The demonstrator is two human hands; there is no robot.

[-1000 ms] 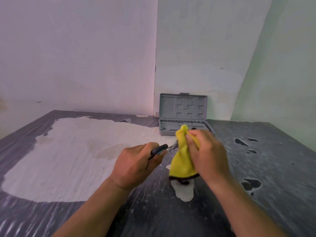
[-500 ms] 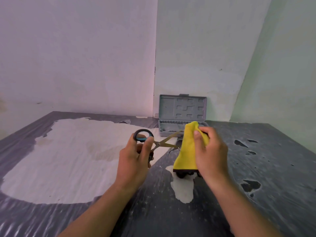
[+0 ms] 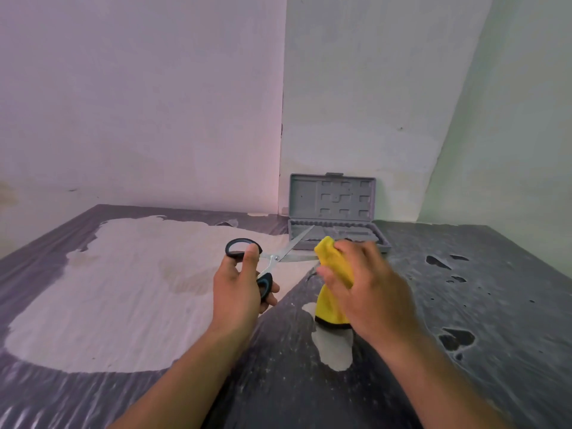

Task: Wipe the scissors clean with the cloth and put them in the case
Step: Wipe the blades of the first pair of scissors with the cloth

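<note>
scissors (image 3: pixel 280 258) held splayed by left hand (image 3: pixel 240 289), right hand (image 3: pixel 368 292) pinching yellow cloth (image 3: pixel 332 264) round one blade before the open case (image 3: pixel 335 224); a slip could cut fingers.

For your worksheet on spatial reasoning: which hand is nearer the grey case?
Right. The right hand, gripping the cloth, is just before the case; the left hand is farther left.

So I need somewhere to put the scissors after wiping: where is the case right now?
In the head view the open grey case sits at the table's far edge against the wall, right of centre, just beyond the yellow cloth.
</note>
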